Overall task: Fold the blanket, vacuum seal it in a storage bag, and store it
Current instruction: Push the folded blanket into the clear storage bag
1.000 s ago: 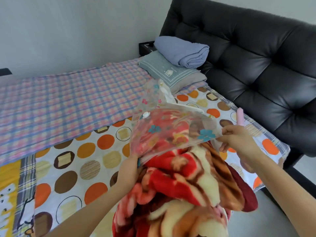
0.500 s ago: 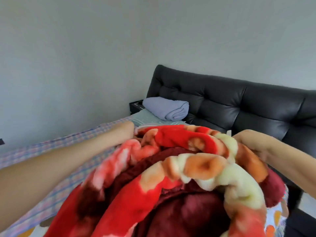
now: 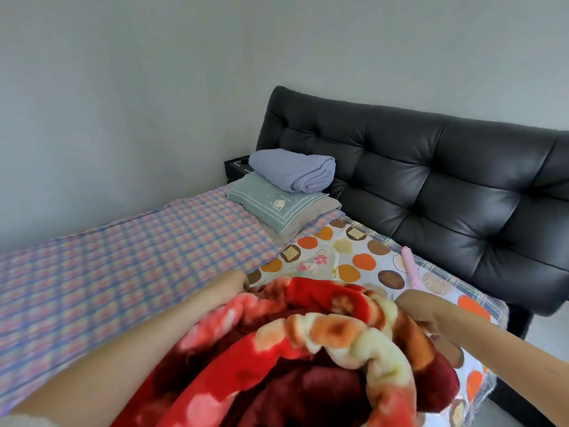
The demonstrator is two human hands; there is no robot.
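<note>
Right grip (image 3: 423,308) clutches the blanket (image 3: 308,349); left grip (image 3: 229,286) lies against it, closure impossible to tell.

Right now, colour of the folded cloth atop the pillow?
The folded cloth is plain lavender-blue; head view.

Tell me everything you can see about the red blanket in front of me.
The blanket is thick, plush fleece, red and maroon with cream, orange and pink patches. It is bunched in rolled folds close under the camera, above the polka-dot sheet. The right hand grips its right edge; the left hand meets its left side, fingers hidden.
</note>
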